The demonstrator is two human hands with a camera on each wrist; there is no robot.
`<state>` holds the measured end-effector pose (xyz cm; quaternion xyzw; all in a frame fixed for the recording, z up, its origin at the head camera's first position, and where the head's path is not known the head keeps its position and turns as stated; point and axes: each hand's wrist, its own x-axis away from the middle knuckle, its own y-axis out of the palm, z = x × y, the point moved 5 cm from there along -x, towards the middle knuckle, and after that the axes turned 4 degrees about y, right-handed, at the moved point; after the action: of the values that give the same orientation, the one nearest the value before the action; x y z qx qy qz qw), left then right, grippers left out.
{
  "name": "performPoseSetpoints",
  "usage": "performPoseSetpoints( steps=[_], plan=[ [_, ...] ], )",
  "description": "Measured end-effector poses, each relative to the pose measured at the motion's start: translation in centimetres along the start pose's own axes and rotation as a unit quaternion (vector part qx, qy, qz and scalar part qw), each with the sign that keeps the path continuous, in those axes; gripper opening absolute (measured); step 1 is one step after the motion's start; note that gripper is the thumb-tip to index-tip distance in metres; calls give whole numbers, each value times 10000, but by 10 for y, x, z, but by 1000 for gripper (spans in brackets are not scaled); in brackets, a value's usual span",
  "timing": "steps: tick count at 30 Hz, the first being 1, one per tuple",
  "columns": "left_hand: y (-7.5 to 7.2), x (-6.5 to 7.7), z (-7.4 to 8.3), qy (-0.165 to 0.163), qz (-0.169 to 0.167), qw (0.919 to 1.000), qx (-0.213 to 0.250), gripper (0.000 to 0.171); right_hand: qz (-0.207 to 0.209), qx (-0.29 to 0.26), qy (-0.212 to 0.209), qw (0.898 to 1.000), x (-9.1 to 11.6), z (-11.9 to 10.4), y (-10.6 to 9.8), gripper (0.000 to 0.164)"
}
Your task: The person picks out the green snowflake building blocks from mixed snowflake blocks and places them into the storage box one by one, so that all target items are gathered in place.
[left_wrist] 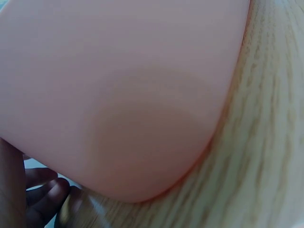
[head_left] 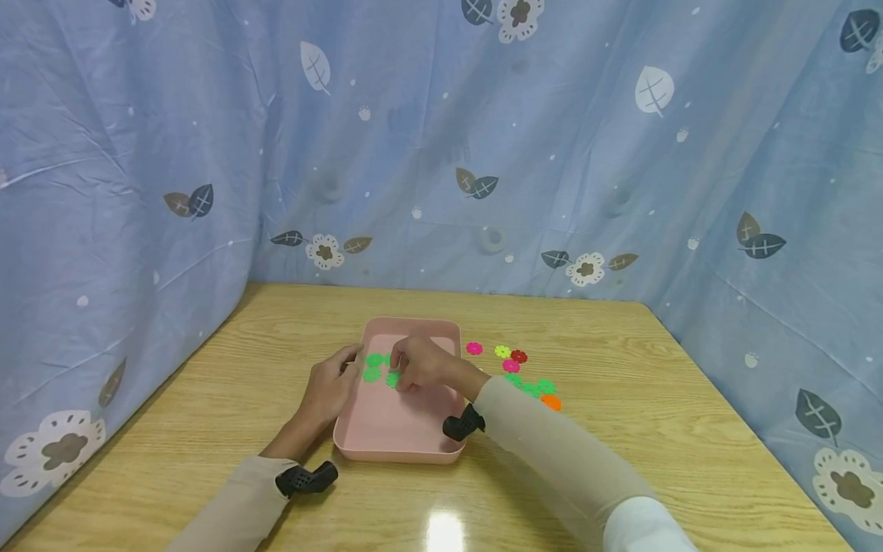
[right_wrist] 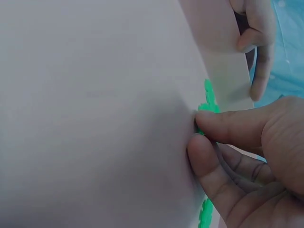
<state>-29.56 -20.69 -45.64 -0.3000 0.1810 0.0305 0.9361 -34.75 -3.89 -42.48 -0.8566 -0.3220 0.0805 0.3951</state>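
A pink tray (head_left: 396, 429) sits on the table with several green snowflake discs (head_left: 372, 374) lying near its left side. My left hand (head_left: 329, 387) grips the tray's left wall, the thumb at the rim. In the left wrist view the tray's wall (left_wrist: 156, 95) fills most of the picture, with the left fingers (left_wrist: 47, 192) beside it. Inside the tray, my right hand (head_left: 424, 362) pinches a green snowflake disc (head_left: 392, 379) between thumb and forefinger. The right wrist view shows that hand (right_wrist: 247, 147) low over the tray floor, its fingertips partly hiding the green pieces.
To the tray's right lie loose snowflake discs: pink (head_left: 474, 348), yellow (head_left: 502, 351), dark red (head_left: 519, 356), orange (head_left: 551, 402) and several green (head_left: 546, 386). My right forearm crosses the tray's right wall. A blue patterned curtain (head_left: 414, 138) surrounds the wooden table (head_left: 621, 429).
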Motion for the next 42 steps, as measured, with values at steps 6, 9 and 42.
performPoseSetpoints(
  steps=[6, 9, 42],
  plan=[
    [0, -1, -1, 18, 8, 10000, 20, 45, 102, 122, 53, 9999, 0, -2, 0, 21],
    [0, -1, -1, 12, 15, 10000, 47, 44, 105, 211, 71, 9997, 0, -3, 1, 20],
    [0, -1, -1, -7, 105, 9999, -7, 45, 610, 922, -495, 9926, 36, 15, -62, 18]
  ],
)
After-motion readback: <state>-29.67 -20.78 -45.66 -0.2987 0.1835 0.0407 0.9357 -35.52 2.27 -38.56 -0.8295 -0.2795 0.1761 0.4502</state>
